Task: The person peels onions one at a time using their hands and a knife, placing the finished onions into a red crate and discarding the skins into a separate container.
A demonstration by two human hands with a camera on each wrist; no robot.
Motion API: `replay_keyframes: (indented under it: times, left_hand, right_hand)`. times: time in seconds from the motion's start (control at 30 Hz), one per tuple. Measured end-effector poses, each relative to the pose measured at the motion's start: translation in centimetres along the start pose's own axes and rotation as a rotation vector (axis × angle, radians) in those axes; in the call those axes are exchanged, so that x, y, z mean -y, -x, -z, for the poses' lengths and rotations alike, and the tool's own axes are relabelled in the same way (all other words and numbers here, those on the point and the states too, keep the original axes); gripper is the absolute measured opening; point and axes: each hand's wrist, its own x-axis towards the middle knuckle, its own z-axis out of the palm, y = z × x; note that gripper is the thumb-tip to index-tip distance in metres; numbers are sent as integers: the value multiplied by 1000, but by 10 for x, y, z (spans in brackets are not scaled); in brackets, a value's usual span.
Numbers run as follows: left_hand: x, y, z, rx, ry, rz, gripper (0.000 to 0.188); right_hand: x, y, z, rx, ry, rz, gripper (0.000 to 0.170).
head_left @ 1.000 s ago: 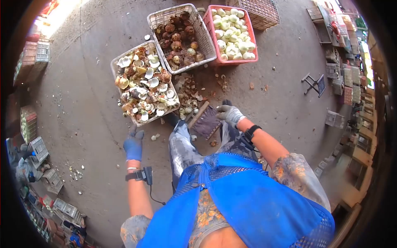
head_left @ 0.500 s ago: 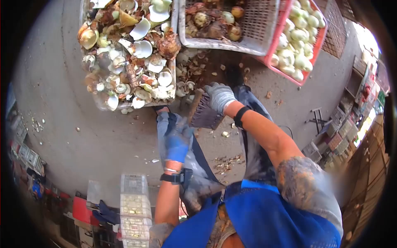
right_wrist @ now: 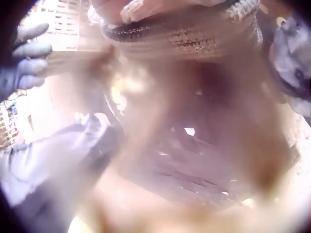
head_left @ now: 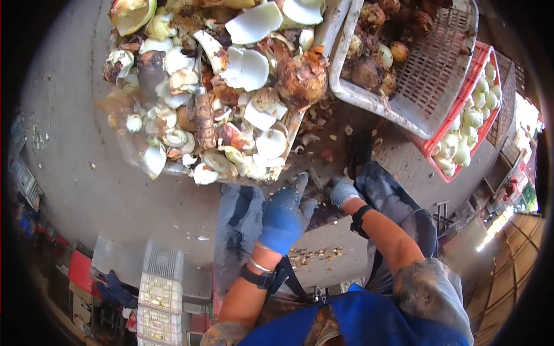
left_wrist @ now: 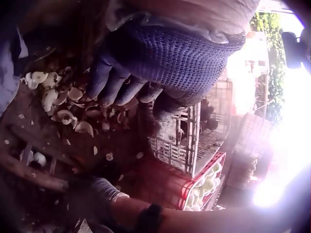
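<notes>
The left hand (head_left: 284, 216) has its fingers (left_wrist: 129, 91) loosely extended by the near right corner of the peelings crate (head_left: 294, 132), while the right hand (head_left: 342, 192) grips a wooden stool (left_wrist: 38, 177) between the person's legs (head_left: 234, 236).

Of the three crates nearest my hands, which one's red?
The pale-onion crate, rightmost of those three in the head view; the scrap crate and brown-onion crate are whitish.

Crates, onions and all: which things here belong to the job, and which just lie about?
Likely the job:
right hand, holding a stool
left hand
brown onion crate
peelings crate
wooden-handled tool
red crate of pale onions

Seemingly lying about:
floor scraps
stacked crates
</notes>
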Motion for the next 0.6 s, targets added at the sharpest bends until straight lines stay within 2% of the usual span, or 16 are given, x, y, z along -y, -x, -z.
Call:
replay_keyframes:
  times: [0.03, 0.1, 0.13, 0.2, 0.23, 0.27, 0.3, 0.33, 0.37, 0.43, 0.47, 0.53, 0.6]
  left_hand:
    - [-7, -8, 7, -38, -28, -92, 55]
    - [-21, -24, 25, -57, -3, -155, 55]
    - [-28, -31, 33, -67, 19, -204, 55]
    - [-39, -39, 49, -81, 8, -230, 53]
    - [-40, -41, 57, -65, 37, -230, 52]
    - [-40, -42, 65, -54, 60, -224, 51]
    - [-40, -43, 73, -79, 42, -222, 51]
    - [-39, -41, 79, -113, 25, -240, 45]
    - [-39, -40, 84, -145, 9, -260, 39]
    - [-38, -38, 96, -194, 79, -328, 24]
    - [-38, -33, 104, -203, 43, -310, 23]
    - [-36, -28, 114, -205, 22, -338, 22]
    - [-29, -21, 113, -229, 83, -321, 25]
  right_hand:
    - [-7, 4, 4, -18, 1, 0, 45]
    - [-11, 7, 18, 27, 363, 143, 35]
    - [-9, 4, 27, 9, 365, 140, 35]
    - [12, 14, 58, 51, 352, 400, 30]
    - [48, 41, 91, 116, 407, 381, 27]
    - [73, 66, 115, 62, 362, 426, 31]
    - [78, 85, 127, -21, 294, 558, 30]
    - [77, 93, 132, -102, 227, 691, 30]
    - [82, 88, 134, -110, 237, 718, 30]
    - [81, 81, 139, -72, 156, 926, 25]
    - [88, 82, 142, -98, 149, 903, 25]
    - [113, 84, 155, -122, 481, 849, 26]
    - [103, 83, 165, -191, 319, 976, 31]
